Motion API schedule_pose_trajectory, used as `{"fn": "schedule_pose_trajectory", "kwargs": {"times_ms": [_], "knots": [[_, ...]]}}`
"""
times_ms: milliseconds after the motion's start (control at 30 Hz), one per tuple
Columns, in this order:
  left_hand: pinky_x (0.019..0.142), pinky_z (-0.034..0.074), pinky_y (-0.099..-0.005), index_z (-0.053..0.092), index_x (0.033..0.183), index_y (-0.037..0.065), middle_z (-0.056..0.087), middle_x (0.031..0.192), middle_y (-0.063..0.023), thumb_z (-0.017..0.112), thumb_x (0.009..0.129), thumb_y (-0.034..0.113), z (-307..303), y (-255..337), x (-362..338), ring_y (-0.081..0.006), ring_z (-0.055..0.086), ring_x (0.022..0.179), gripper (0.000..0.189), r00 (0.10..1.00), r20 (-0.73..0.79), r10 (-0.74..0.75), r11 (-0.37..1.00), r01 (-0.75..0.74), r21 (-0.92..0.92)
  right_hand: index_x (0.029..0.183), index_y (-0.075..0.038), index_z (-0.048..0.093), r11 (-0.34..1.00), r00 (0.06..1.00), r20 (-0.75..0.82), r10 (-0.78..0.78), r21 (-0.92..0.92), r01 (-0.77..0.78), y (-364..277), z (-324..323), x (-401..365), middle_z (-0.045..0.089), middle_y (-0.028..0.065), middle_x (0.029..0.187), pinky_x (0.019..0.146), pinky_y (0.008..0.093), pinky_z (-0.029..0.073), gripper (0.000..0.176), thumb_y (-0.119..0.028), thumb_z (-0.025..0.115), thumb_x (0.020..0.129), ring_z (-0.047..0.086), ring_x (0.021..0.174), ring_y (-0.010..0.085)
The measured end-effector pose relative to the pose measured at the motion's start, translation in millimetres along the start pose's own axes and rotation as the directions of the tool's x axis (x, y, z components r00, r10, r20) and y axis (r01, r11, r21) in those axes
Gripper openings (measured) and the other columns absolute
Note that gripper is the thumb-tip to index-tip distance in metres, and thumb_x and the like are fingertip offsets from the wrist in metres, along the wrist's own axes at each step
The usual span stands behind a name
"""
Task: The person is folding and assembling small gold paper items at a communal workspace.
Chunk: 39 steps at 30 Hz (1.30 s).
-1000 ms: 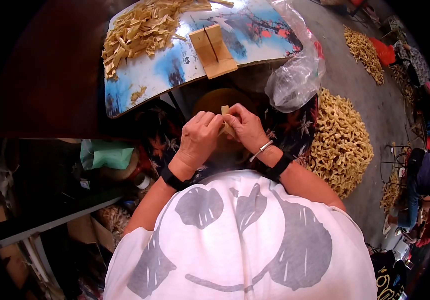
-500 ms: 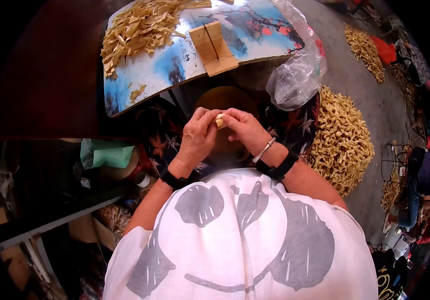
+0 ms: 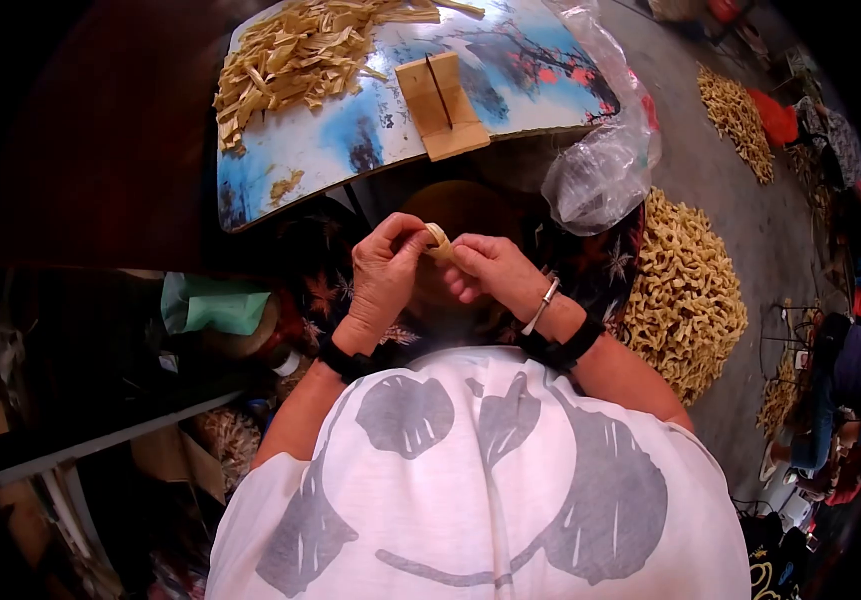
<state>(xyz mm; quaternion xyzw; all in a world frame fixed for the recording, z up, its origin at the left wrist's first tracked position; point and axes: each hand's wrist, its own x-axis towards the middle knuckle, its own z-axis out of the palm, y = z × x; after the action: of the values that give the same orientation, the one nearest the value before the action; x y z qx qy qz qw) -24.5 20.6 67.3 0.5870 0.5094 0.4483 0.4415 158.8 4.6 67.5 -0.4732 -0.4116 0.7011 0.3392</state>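
Between my two hands is a small pale-yellow strip [image 3: 438, 240], bent into a loop; it looks like dried bean curd skin. My left hand [image 3: 382, 272] pinches its upper left side between thumb and fingertips. On the other side my right hand [image 3: 502, 272] is closed on the strip, thumb against curled fingers, which partly hide it. Both hands are in front of my body, just below the table's near edge. Flat strips of the same colour lie in a heap [image 3: 295, 62] on the painted table [image 3: 350, 140].
An angled wooden stand with a dark rod [image 3: 440, 105] sits at the table's near edge. Clear plastic [image 3: 590, 185] hangs off its right corner. Right of me is a big pile of knotted yellow pieces [image 3: 690, 300]. More piles lie on the floor beyond, near other people.
My hands have drawn slightly apart, and the strip now shows as an open loop between them. The view has shifted a little, so the table appears lower and farther right.
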Motion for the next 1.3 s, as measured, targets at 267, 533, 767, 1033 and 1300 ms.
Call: {"fn": "schedule_pose_trajectory", "kwargs": {"times_ms": [267,533,767,1033,1300], "knots": [[0.068,0.047,-0.0234,0.06,0.106,0.006,0.063,0.088,-0.0017,0.064,0.094,0.015,-11.7,-8.1,10.9,-0.0098,0.057,0.074,0.015,0.947,0.05,-0.317,0.704,0.27,-0.656,0.092,-0.003,0.065,0.936,0.956,-0.176,-0.236,-0.304,0.176,-10.1,19.6,-25.9,0.061,-0.0005,0.069,0.053,0.0198,0.05,0.016,-0.015,0.057,0.097,0.058,0.06,0.0037],[0.083,0.052,-0.0299,0.053,0.121,0.002,0.062,0.109,-0.0068,0.061,0.095,0.012,12.3,5.8,-4.5,-0.0164,0.063,0.093,0.029,0.953,0.138,-0.268,0.721,0.294,-0.627,0.092,-0.002,0.06,0.596,0.773,-0.101,-0.626,-0.702,0.391,-2.3,21.7,-13.5,0.065,0.015,0.086,0.068,0.0407,0.051,0.014,-0.015,0.063,0.089,0.065,0.079,0.0352],[0.066,0.044,-0.0209,0.057,0.12,0.005,0.055,0.086,0.0017,0.052,0.099,0.018,10.6,23.4,-6.4,-0.0074,0.049,0.065,0.025,0.818,0.468,-0.335,0.684,0.553,-0.476,0.105,-0.001,0.066,0.844,0.894,-0.131,-0.429,-0.411,0.345,-16.6,-2.1,17.5,0.069,0.0172,0.096,0.072,0.0325,0.052,0.026,-0.024,0.061,0.093,0.068,0.083,0.0286],[0.057,0.04,-0.0154,0.065,0.096,0.006,0.055,0.075,0.0059,0.057,0.098,0.023,3.8,11.5,-8.3,-0.002,0.047,0.063,0.019,0.901,0.361,-0.24,0.967,0.254,0.009,0.097,-0.003,0.062,0.588,0.736,-0.058,-0.674,-0.645,0.488,-8.8,-2.9,18.4,0.064,0.0127,0.072,0.057,0.0323,0.048,0.018,-0.021,0.06,0.094,0.064,0.063,0.0249],[0.05,0.033,-0.0164,0.065,0.087,0.005,0.051,0.066,0.0075,0.06,0.098,0.021,2.2,13.0,-13.3,-0.0002,0.041,0.057,0.02,0.962,0.234,-0.142,0.974,0.177,-0.14,0.093,-0.01,0.06,0.981,0.981,0.01,-0.196,-0.001,0.196,-17.0,-6.4,10.7,0.05,-0.0074,0.068,0.047,0.0148,0.03,0.01,-0.019,0.065,0.093,0.041,0.054,0.0002]]}}
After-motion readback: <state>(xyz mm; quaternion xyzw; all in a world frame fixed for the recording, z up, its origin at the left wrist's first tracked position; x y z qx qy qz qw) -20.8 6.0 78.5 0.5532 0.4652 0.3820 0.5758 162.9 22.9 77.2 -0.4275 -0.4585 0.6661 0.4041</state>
